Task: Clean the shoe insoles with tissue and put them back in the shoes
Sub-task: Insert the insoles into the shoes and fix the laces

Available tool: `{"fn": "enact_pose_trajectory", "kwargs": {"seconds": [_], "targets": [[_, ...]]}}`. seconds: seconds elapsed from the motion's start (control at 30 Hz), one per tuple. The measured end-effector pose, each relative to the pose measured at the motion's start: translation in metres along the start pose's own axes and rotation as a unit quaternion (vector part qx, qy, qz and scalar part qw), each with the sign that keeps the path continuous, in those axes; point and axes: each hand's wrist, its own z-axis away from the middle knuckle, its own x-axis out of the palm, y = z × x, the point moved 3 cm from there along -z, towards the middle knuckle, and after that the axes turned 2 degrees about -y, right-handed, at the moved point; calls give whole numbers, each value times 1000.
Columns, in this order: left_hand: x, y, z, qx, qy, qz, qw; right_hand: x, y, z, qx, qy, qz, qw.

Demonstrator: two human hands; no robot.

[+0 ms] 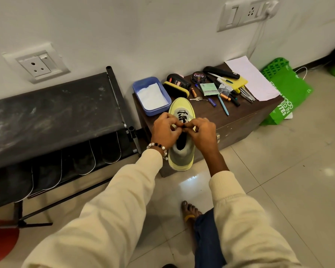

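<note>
A pale yellow shoe (182, 105) with black laces stands on the dark wooden cabinet (240, 120), toe toward the wall, heel over the front edge. My left hand (165, 130) and my right hand (202, 132) meet above the shoe's opening, and each pinches a black lace at the top of the tongue. A blue tub (138, 89) with white tissue (152, 96) in it sits just left of the toe. No insole shows; the shoe's inside looks dark.
A shoe brush (176, 89), polish bottle (178, 81), polish tin (198, 77), keys, pens, batteries and papers (249, 78) crowd the cabinet top. A black shoe rack (52, 105) stands left. A green bag (284, 95) leans right. My bare foot (190, 211) rests on the tiled floor.
</note>
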Motion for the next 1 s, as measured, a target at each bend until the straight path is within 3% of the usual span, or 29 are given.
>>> {"fn": "enact_pose_trajectory", "kwargs": {"seconds": [0.17, 0.33, 0.5, 0.73, 0.83, 1.0], "targets": [[-4, -6, 6, 25, -11, 9, 1000, 3, 3, -6, -11, 19, 34, 999], [0, -5, 1, -31, -3, 49, 998, 2, 5, -4, -39, -69, 71, 994], [3, 1, -1, -75, -9, 44, 996, -6, 12, 0, 3, -68, -49, 997], [17, 4, -3, -134, -26, -95, 986, -6, 20, 1, 109, -40, -178, 977], [17, 4, -2, -189, -31, -118, 974, -1, 20, -2, 120, -51, -158, 979], [17, 3, 0, -227, -50, -134, 963, 18, 19, -8, 113, -78, -16, 990]]}}
